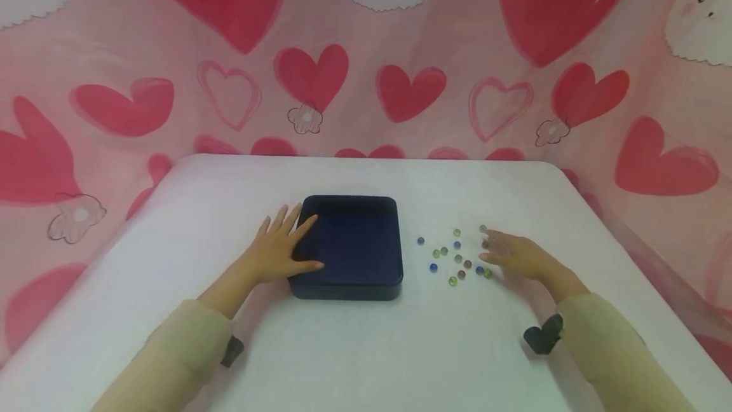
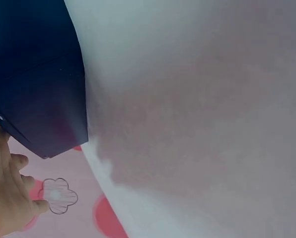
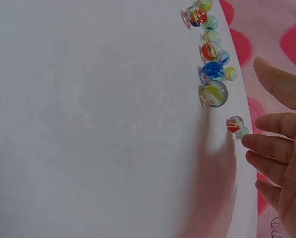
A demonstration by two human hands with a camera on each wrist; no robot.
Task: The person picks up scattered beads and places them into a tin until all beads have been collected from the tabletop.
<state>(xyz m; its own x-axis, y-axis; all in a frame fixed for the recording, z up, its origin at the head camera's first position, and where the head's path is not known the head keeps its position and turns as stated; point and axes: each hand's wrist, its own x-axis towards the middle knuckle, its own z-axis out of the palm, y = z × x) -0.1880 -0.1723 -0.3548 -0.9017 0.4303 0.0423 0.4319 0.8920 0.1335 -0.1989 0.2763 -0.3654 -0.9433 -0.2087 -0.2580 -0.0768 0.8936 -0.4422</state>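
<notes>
A dark navy square box (image 1: 357, 243) with low walls lies with its hollow side up on the white table. My left hand (image 1: 277, 256) rests with spread fingers across its left rim, thumb over the near corner. In the left wrist view, the box's side wall (image 2: 43, 104) appears beside the hand (image 2: 6, 188). Several glass marbles, among them a blue marble (image 1: 433, 267), lie scattered right of the box. My right hand (image 1: 517, 256) hovers at their right edge, fingers loosely extended, holding nothing. A red-swirled marble (image 3: 235, 124) lies close to its fingertips; a yellow-swirled marble (image 3: 214, 93) sits farther off.
The white table (image 1: 366, 348) stretches around the box, with rounded far corners. A pink cloth (image 1: 354, 132) printed with red hearts hangs behind it and along both sides. Dark bands (image 1: 544, 334) show under both light sleeves.
</notes>
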